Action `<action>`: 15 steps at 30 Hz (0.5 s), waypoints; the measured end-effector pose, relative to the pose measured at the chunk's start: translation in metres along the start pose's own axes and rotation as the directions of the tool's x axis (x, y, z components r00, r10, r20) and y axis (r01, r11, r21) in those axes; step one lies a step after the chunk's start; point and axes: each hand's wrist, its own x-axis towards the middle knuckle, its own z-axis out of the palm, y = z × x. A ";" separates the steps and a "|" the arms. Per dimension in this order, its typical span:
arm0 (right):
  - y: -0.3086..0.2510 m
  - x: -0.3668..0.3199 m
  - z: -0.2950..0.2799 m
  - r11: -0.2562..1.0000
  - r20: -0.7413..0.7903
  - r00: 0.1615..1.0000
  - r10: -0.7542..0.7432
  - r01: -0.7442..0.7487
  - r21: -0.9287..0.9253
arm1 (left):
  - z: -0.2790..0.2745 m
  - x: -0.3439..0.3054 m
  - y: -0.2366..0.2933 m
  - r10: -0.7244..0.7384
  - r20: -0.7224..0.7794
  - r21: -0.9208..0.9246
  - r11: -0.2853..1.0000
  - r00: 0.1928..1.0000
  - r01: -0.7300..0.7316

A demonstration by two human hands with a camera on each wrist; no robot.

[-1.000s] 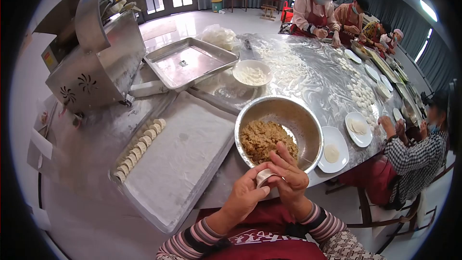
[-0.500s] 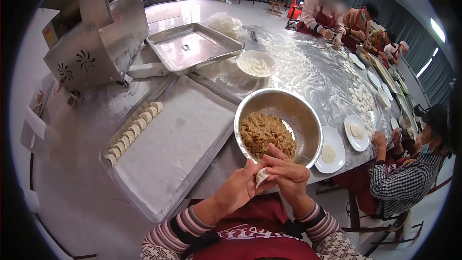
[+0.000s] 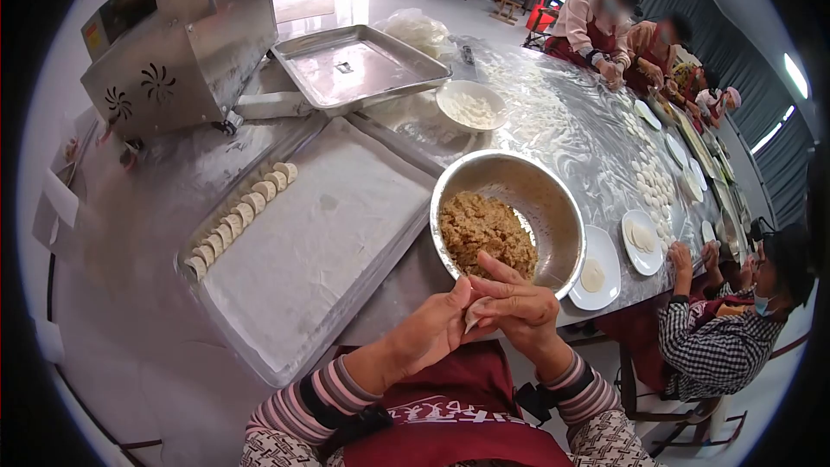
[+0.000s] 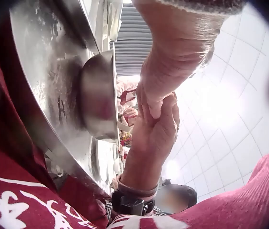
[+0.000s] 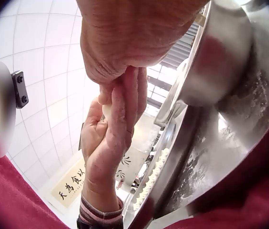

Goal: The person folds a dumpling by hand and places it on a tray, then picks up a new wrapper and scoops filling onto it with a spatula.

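In the head view, a pale dumpling (image 3: pixel 474 316) shows between the two hands, mostly covered by fingers. The left hand (image 3: pixel 425 333) pinches it from one side, its thumb up at the dough edge. The right hand (image 3: pixel 526 313) wraps the other side with its fingers bent over the dough. Only a sliver of the dumpling (image 5: pixel 106 111) appears in the right wrist view, between the left hand's fingers. Both hands are at the near rim of a steel bowl (image 3: pixel 566 199) holding brown minced filling (image 3: pixel 486 229).
Left of the bowl, a paper-lined tray (image 3: pixel 320 233) carries a row of finished dumplings (image 3: pixel 232 227). White plates (image 3: pixel 605 294) with round wrappers (image 3: pixel 592 275) stand right of it. Behind are a flour bowl (image 3: pixel 474 121), an empty metal tray (image 3: pixel 363 78) and a steel machine (image 3: pixel 173 78). Other people sit along the table.
Both hands have closed in on the dumpling, and less of it shows now. The head view has tilted down and turned slightly left.
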 end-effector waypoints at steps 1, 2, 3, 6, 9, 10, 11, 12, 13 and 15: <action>0.001 -0.002 0.001 0.998 -0.001 1.000 0.027 -0.027 0.061 | 0.000 0.000 0.001 -0.008 0.004 -0.008 1.000 1.000 0.008; 0.001 -0.003 0.002 0.991 -0.001 0.999 0.054 -0.053 0.123 | 0.000 0.001 0.001 -0.016 0.008 -0.017 1.000 1.000 0.016; 0.001 -0.003 0.002 0.991 0.002 0.998 0.056 -0.055 0.123 | 0.000 0.001 0.002 -0.014 0.007 -0.020 1.000 1.000 0.015; -0.002 0.002 0.003 0.992 0.020 0.996 0.089 -0.091 0.088 | -0.003 0.002 0.006 -0.018 0.024 -0.056 0.998 1.000 0.020; -0.013 0.014 0.004 0.993 0.056 0.992 0.110 -0.108 -0.042 | -0.004 -0.001 0.010 -0.057 0.019 -0.037 0.998 0.998 0.057; -0.013 0.015 0.002 0.995 0.115 0.990 0.086 -0.080 -0.058 | 0.000 -0.001 0.011 -0.075 -0.016 -0.039 0.996 0.997 0.074; -0.013 0.017 0.001 0.996 0.174 0.983 0.061 -0.049 -0.072 | 0.003 -0.001 0.012 -0.093 -0.052 -0.042 0.995 0.994 0.091; -0.011 0.018 -0.001 0.996 0.176 0.982 0.062 -0.051 -0.071 | 0.001 -0.001 0.012 -0.093 -0.052 -0.045 0.995 0.994 0.090; -0.007 0.018 -0.003 0.997 0.216 0.976 0.004 0.012 -0.076 | 0.000 -0.001 0.012 -0.089 -0.006 -0.037 0.995 0.996 0.089; -0.003 0.019 -0.002 0.994 0.259 0.964 -0.055 0.077 -0.076 | -0.001 -0.001 0.013 -0.083 0.038 -0.029 0.996 0.996 0.084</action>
